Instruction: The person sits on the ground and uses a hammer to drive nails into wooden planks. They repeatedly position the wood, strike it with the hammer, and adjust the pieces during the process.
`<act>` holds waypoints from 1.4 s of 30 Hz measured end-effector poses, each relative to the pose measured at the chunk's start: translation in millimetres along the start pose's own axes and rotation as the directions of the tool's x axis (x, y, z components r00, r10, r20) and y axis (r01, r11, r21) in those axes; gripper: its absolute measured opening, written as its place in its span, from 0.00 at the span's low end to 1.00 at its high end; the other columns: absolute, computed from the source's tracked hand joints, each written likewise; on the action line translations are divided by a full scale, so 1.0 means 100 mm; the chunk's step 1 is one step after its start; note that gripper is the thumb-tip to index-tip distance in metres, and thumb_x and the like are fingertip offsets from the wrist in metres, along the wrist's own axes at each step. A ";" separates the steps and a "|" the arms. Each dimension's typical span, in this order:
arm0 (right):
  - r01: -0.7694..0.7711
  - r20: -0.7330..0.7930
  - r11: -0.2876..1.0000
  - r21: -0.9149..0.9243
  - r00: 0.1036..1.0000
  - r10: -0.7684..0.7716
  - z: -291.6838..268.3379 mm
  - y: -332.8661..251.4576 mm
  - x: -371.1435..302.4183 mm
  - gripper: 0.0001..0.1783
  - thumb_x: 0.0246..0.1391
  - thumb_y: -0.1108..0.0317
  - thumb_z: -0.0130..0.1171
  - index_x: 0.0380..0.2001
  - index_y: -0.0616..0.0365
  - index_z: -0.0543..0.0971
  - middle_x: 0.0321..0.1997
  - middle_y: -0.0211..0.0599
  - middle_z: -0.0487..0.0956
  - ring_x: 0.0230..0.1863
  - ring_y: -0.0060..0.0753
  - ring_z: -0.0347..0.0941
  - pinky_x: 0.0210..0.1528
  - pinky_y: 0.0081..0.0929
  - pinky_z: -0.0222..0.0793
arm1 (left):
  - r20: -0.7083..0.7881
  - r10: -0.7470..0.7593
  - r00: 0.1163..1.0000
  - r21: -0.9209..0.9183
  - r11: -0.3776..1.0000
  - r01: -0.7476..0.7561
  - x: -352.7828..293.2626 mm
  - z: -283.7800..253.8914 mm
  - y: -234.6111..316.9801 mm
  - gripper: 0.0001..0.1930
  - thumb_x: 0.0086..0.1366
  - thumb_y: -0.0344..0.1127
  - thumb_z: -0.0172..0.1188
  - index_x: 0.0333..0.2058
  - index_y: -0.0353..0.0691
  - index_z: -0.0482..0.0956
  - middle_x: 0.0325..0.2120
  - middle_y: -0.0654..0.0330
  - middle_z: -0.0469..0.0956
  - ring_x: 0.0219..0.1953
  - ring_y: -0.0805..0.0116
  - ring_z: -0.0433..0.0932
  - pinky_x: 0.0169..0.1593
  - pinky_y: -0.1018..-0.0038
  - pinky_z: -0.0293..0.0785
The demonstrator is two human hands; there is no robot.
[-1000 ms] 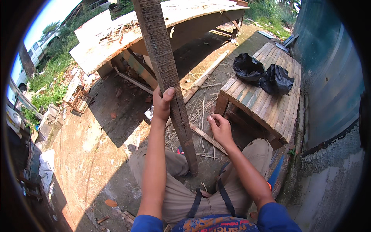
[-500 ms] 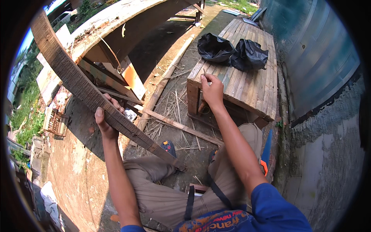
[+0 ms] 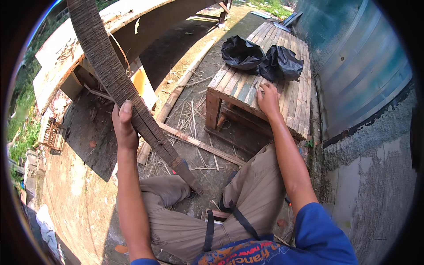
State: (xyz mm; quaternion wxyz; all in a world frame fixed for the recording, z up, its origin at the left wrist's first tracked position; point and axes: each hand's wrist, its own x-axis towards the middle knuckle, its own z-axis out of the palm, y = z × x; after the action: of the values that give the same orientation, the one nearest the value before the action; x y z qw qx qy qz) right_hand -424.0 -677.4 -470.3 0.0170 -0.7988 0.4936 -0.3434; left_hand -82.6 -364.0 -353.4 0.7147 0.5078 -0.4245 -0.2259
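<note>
A long, weathered wooden plank (image 3: 108, 66) slants up from near my feet to the upper left. My left hand (image 3: 125, 127) is closed around it at about its lower middle, thumb on the near face. A dark crack runs along the plank below that grip. My right hand (image 3: 269, 100) rests at the slatted bamboo bench (image 3: 289, 108), its fingers curled and pinched near the top. Whatever those fingers hold, if anything, is too small to make out. Just beyond them sit an open black plastic bag (image 3: 242, 54) and a crumpled black plastic bag (image 3: 281, 65).
A bamboo pole (image 3: 185, 81) and a thin wooden strip (image 3: 201, 142) lie on the ground among dry stalks. A large wooden table (image 3: 145, 26) stands at the upper left. A metal sheet wall (image 3: 362, 70) runs along the right side.
My right hand has moved right and come down onto the bench top from above its near corner. The plank has swung more upright in my left hand, its upper end shifting right.
</note>
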 end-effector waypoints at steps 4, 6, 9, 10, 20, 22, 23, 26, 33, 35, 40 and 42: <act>0.058 -0.022 0.965 0.256 0.998 -0.054 -0.14 -0.58 -0.30 0.15 0.59 0.65 0.61 0.46 0.62 0.81 0.49 0.52 0.77 0.53 0.55 0.73 0.55 0.46 0.67 | 0.018 -0.037 0.999 -0.012 0.999 0.037 0.08 0.20 0.11 0.41 0.59 0.65 0.59 0.55 0.30 0.71 0.43 0.54 0.73 0.44 0.64 0.79 0.51 0.65 0.80; 0.117 0.001 0.898 0.424 0.992 -0.130 -0.21 -1.02 -0.46 0.14 0.60 0.65 0.61 0.44 0.64 0.82 0.42 0.51 0.81 0.44 0.51 0.78 0.47 0.37 0.72 | 0.038 -0.035 0.999 -0.031 0.999 0.036 0.11 0.17 0.07 0.42 0.58 0.65 0.59 0.56 0.29 0.72 0.45 0.53 0.75 0.44 0.62 0.81 0.48 0.68 0.79; -0.215 0.441 0.726 0.653 0.888 -0.133 -0.34 -1.58 -0.72 0.15 0.62 0.62 0.61 0.40 0.66 0.83 0.36 0.48 0.83 0.38 0.40 0.81 0.43 0.34 0.74 | 0.021 -0.047 0.999 -0.026 0.999 0.047 0.14 0.15 0.07 0.40 0.58 0.65 0.59 0.55 0.32 0.74 0.41 0.56 0.74 0.40 0.67 0.79 0.46 0.71 0.77; -0.190 0.414 0.680 0.709 0.892 -0.183 -0.28 -1.71 -0.81 0.16 0.63 0.61 0.61 0.39 0.66 0.83 0.34 0.47 0.84 0.36 0.36 0.80 0.41 0.33 0.74 | -0.017 -0.027 0.999 -0.022 0.999 0.027 0.15 0.19 0.08 0.39 0.59 0.65 0.59 0.55 0.32 0.75 0.40 0.57 0.74 0.39 0.67 0.79 0.46 0.71 0.77; -0.256 0.417 0.462 0.849 0.862 -0.288 -0.22 -2.04 -1.50 0.26 0.66 0.56 0.60 0.58 0.63 0.72 0.50 0.40 0.80 0.51 0.27 0.76 0.48 0.27 0.72 | -0.046 -0.076 0.996 -0.295 0.954 0.059 0.05 0.33 0.01 0.29 0.72 0.58 0.50 0.54 0.36 0.75 0.42 0.54 0.79 0.40 0.66 0.79 0.46 0.71 0.76; -0.263 0.395 0.418 0.869 0.879 -0.269 -0.26 -2.06 -1.54 0.27 0.66 0.57 0.60 0.61 0.63 0.70 0.51 0.40 0.79 0.52 0.28 0.76 0.49 0.27 0.72 | 0.017 -0.064 0.998 -0.417 0.906 0.065 0.01 0.31 -0.02 0.29 0.75 0.57 0.45 0.57 0.36 0.72 0.45 0.51 0.80 0.44 0.59 0.81 0.50 0.65 0.78; -0.266 0.388 0.405 0.875 0.885 -0.257 -0.28 -2.06 -1.55 0.28 0.66 0.57 0.59 0.62 0.64 0.69 0.52 0.41 0.79 0.52 0.28 0.75 0.50 0.27 0.71 | 0.048 -0.053 0.997 -0.414 0.908 0.069 0.00 0.29 -0.01 0.29 0.75 0.57 0.45 0.57 0.35 0.72 0.45 0.51 0.80 0.44 0.59 0.81 0.50 0.64 0.78; -0.340 0.407 0.281 0.898 0.883 -0.233 -0.30 -2.11 -1.55 0.29 0.68 0.58 0.56 0.64 0.66 0.66 0.55 0.43 0.78 0.55 0.30 0.75 0.54 0.27 0.70 | 0.119 -0.037 0.992 -0.401 0.913 0.082 -0.02 0.27 0.00 0.32 0.75 0.60 0.42 0.58 0.34 0.71 0.45 0.48 0.80 0.44 0.57 0.82 0.49 0.62 0.80; -0.654 0.625 -0.190 0.732 0.756 -0.195 -0.23 -2.25 -1.48 0.27 0.74 0.54 0.45 0.60 0.70 0.69 0.52 0.48 0.80 0.53 0.33 0.78 0.57 0.29 0.72 | 0.187 -0.099 0.977 -0.486 0.855 0.180 -0.12 0.39 -0.06 0.35 0.75 0.63 0.38 0.60 0.34 0.70 0.47 0.44 0.80 0.46 0.53 0.83 0.52 0.58 0.81; -0.640 0.617 -0.360 0.679 0.763 -0.193 -0.17 -2.21 -1.49 0.22 0.73 0.56 0.48 0.54 0.64 0.75 0.50 0.40 0.81 0.49 0.29 0.78 0.56 0.28 0.72 | 0.190 -0.075 0.979 -0.489 0.857 0.161 -0.18 0.50 -0.06 0.34 0.75 0.60 0.39 0.62 0.35 0.67 0.51 0.44 0.77 0.50 0.54 0.81 0.54 0.59 0.80; -0.616 0.631 -0.503 0.607 0.758 -0.167 -0.35 -2.34 -1.51 0.11 0.69 0.59 0.56 0.42 0.55 0.80 0.38 0.26 0.80 0.41 0.19 0.74 0.48 0.22 0.69 | 0.248 0.020 0.969 -0.491 0.864 0.108 -0.38 0.61 0.23 0.28 0.77 0.54 0.44 0.56 0.32 0.73 0.46 0.55 0.80 0.45 0.71 0.79 0.50 0.74 0.75; -0.611 0.623 -0.501 0.613 0.764 -0.168 -0.42 -2.36 -1.52 0.11 0.69 0.60 0.56 0.42 0.55 0.80 0.39 0.26 0.80 0.41 0.19 0.74 0.48 0.22 0.69 | 0.261 0.030 0.965 -0.500 0.859 0.109 -0.40 0.56 0.24 0.29 0.77 0.54 0.43 0.56 0.31 0.72 0.45 0.55 0.80 0.45 0.71 0.79 0.49 0.74 0.75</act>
State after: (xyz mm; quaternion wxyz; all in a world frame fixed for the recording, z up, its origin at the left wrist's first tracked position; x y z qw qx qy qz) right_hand -306.9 -422.1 -432.7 0.8719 -0.2950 0.1293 -0.3689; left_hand -153.6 -354.4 -339.7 0.7568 0.2752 -0.4289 -0.4094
